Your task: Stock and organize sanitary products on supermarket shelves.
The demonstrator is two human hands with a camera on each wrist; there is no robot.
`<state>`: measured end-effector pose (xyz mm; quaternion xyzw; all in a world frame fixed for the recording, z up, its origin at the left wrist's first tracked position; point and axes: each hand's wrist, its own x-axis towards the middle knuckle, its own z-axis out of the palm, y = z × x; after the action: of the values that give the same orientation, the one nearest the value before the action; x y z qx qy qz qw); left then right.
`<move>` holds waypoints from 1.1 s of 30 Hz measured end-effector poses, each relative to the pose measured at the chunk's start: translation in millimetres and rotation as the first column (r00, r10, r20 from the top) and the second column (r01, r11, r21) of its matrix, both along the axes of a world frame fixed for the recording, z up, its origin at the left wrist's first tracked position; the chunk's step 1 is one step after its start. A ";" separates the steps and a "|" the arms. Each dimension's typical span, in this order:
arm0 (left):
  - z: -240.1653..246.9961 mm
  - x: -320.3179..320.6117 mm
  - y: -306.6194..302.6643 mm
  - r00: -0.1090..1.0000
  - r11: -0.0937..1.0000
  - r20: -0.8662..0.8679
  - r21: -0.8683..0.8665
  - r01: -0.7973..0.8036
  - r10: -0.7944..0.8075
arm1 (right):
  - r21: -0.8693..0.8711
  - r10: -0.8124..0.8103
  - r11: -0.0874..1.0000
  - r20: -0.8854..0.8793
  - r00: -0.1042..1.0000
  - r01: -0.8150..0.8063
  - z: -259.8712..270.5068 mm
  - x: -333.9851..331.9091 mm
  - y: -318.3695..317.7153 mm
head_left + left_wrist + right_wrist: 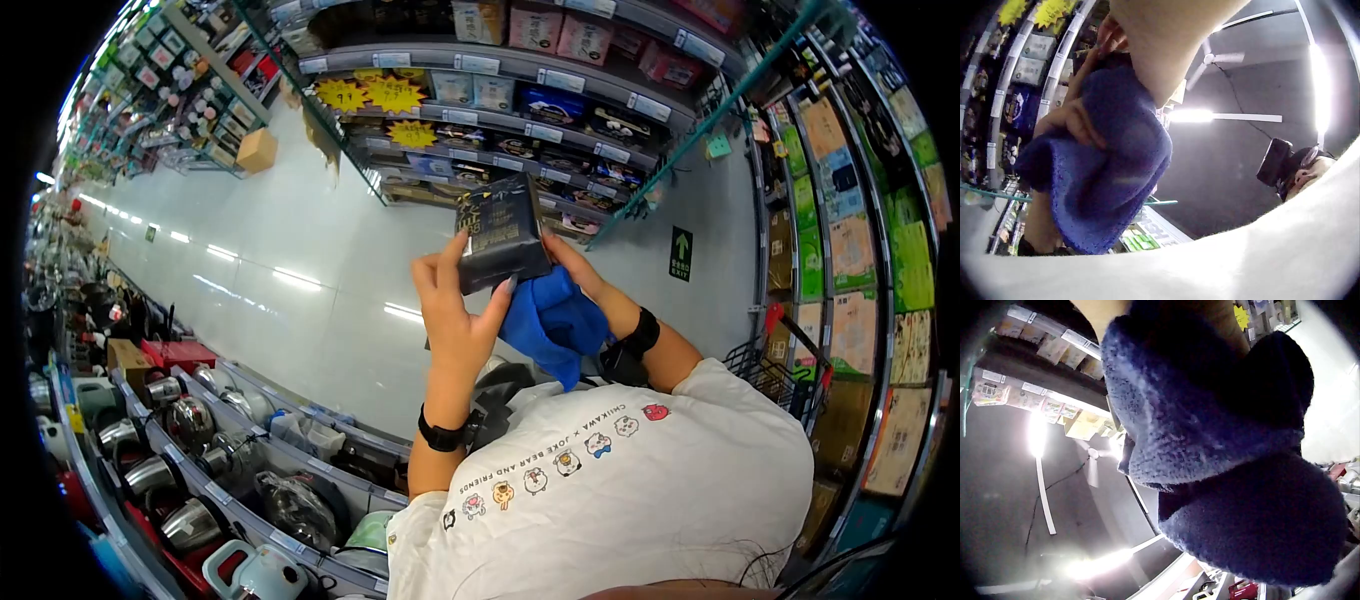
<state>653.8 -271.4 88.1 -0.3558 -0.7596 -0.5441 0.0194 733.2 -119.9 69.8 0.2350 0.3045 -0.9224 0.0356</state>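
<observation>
A black pack with gold lettering (497,235) is held up in front of the chest. My left hand (452,300) grips its near left side, thumb along the lower edge and fingers on the left face. A blue cloth (555,320) hangs in folds from my right hand (583,275), whose fingertips reach the pack's right edge. In the left wrist view, the right hand's fingers (1079,125) curl over the cloth (1116,162). The cloth (1229,444) fills much of the right wrist view and hides most of that hand.
Ahead stands a shelf rack (540,75) of packaged goods with yellow price signs (395,93). Kettles and pots (195,520) line shelves at the left. A black shopping basket with a red handle (800,345) is at the right, beside shelves of boxes (850,250).
</observation>
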 end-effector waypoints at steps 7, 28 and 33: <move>-19.1 -33.3 -6.9 0.997 0.997 0.064 -0.072 -0.040 0.045 | 0.333 0.180 0.938 -0.215 0.960 -0.102 -52.0 -54.0 12.0; -60.2 -194.6 153.2 0.246 0.607 0.599 0.793 -0.052 -0.762 | 0.927 0.345 0.286 -0.336 0.877 0.243 -16.6 -196.2 197.3; -76.9 -214.2 170.5 0.044 0.712 0.713 0.701 -0.038 -0.700 | 0.971 0.487 0.207 -0.207 0.848 0.118 -31.4 -203.2 219.8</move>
<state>439.5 -100.9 11.2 -0.0691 -0.2722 -0.8125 -0.5109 530.0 99.8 38.4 -0.0691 0.8318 -0.5452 -0.0778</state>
